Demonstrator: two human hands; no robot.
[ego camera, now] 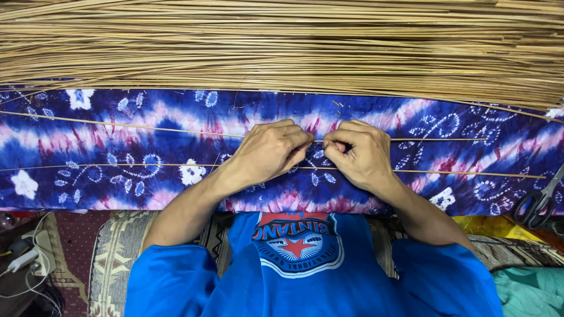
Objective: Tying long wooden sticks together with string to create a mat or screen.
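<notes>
Both hands, left [267,154] and right [358,154], pinch a thin reed [147,127] over blue-purple patterned cloth [88,147].

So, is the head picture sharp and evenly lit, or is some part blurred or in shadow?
Head view: light is soft and even, no glare; the left hand and right hand on the thin reed are sharp, as is the tie-dye cloth; only the bottom-left floor corner is dim; the reed bundle curves slightly, suggesting wide-lens distortion.

Home craft corner, reed bundle [282,47], cushion [114,258]
</notes>
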